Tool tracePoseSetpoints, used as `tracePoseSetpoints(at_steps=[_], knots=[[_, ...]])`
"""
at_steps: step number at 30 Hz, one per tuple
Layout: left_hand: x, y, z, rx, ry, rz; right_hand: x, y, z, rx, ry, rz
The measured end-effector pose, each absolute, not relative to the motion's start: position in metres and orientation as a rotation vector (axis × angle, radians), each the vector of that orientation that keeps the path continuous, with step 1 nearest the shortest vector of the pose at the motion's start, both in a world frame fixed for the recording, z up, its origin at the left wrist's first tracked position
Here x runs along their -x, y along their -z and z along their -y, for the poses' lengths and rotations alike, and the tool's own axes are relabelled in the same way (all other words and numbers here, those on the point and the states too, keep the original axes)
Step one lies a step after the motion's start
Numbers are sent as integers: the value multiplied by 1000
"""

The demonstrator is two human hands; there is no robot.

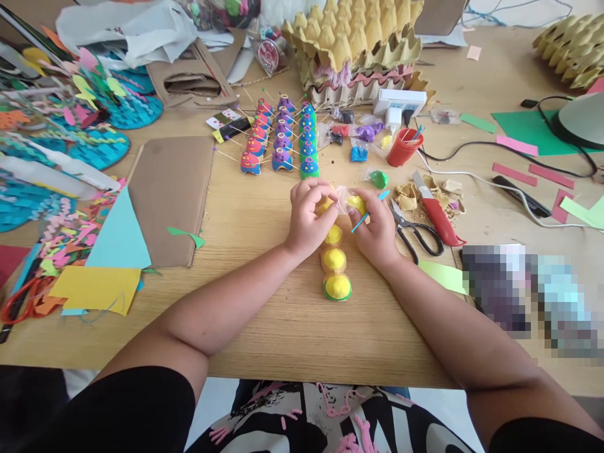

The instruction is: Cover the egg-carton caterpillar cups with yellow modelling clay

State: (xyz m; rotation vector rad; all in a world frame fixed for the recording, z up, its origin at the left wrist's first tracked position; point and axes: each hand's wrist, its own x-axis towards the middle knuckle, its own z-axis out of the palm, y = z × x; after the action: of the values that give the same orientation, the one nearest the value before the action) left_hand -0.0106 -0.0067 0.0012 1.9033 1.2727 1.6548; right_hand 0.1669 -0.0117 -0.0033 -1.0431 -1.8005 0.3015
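My left hand (311, 217) pinches the left side of a small clear plastic bag (343, 200). My right hand (375, 229) holds the bag's other side, where yellow clay (357, 204) shows, and also keeps a thin blue tool (369, 212) between its fingers. Below the hands, a row of egg-carton cups (335, 259) capped in yellow clay runs toward me; the nearest cup has a green rim. The far end of this row is partly hidden by my left hand. Three decorated carton strips (282, 135) in red, purple and blue stand farther back.
Scissors (418, 233) and a red-handled knife (436, 214) lie right of my right hand, by carton scraps (408, 195). Behind are a red cup (404, 148), a white power strip (401, 100) with cables and stacked egg trays (349, 44). Cardboard (172, 195) and paper lie left.
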Motion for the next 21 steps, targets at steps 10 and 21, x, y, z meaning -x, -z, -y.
tracePoseSetpoints(at_steps=[10, 21], knots=[[10, -10, 14, -2143, -1632, -1216, -164, -3, 13, 1035, -358, 1719], [12, -5, 8, -2116, -1683, -1201, -163, -8, 17, 1052, -456, 1572]])
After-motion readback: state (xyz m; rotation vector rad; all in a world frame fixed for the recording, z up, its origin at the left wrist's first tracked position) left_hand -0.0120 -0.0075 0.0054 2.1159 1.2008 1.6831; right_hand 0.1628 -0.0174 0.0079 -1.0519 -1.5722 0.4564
